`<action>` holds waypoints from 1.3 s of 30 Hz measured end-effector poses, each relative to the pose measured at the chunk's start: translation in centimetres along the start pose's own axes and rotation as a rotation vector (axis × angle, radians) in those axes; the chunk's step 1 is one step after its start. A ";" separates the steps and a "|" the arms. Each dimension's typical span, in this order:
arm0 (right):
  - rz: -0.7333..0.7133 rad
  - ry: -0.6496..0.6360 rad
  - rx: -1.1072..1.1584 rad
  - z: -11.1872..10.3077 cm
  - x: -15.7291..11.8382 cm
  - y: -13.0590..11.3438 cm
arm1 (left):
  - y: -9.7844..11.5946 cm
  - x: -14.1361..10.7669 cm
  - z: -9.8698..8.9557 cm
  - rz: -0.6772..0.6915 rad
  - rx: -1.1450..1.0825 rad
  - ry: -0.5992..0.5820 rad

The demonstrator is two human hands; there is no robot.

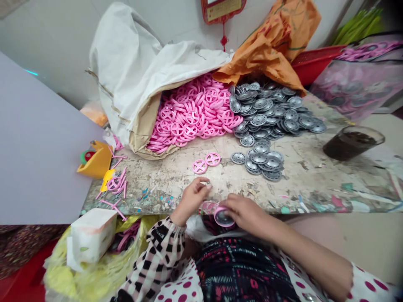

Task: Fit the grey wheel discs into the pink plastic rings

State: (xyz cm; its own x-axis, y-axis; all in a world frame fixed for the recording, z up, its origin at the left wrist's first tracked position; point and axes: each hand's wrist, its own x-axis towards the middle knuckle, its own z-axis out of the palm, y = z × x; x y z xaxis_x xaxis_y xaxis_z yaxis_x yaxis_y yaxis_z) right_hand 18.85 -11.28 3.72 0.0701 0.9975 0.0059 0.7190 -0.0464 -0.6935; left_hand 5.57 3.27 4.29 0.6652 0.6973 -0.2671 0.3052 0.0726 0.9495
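My right hand (239, 209) holds a pink ring with a grey disc in it (224, 217) at the table's front edge. To its left, my left hand (194, 195) hovers near the edge, its fingers curled with the thumb and fingertips apart and nothing visible between them. Two pink wheels (206, 162) lie just beyond my left hand. Farther back, a heap of pink wheels (195, 111) spills from a white sack (132, 71). Beside that heap is a pile of grey discs (267, 111), with a smaller group of grey discs (264, 161) in front.
A glass of dark liquid (352, 142) stands on the table (302, 176) at the right. Pink scraps (116, 184) and a yellow holder (96, 161) are at the left. Below the table, a yellow bag (94, 272) bears a white box (92, 235). An orange sack (267, 50) is behind.
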 end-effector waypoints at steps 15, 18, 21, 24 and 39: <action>0.334 0.414 -0.606 -8.6 3.1 6.6 | -0.2 5.2 -1.9 0.325 1.091 0.282; 0.477 0.379 -0.660 -9.5 3.9 7.4 | 0.0 4.5 -1.7 0.332 1.052 0.228; 0.491 0.361 -0.667 -9.4 4.2 7.5 | 0.0 4.2 -1.7 0.314 0.947 0.259; 0.472 0.428 -0.643 -9.4 4.3 8.1 | 0.0 4.8 -2.0 0.260 0.848 0.263; 0.257 0.665 0.711 -3.4 4.4 3.0 | 1.2 2.5 1.4 -0.130 -0.331 -0.069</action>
State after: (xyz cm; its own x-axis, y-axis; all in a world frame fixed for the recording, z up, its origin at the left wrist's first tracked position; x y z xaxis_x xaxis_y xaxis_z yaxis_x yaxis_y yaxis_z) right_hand 23.63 -7.18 4.13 0.6929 0.7195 0.0464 0.0634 0.0033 -0.9980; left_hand 8.56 4.11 4.52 0.6831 0.6179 -0.3893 0.1606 0.3929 0.9055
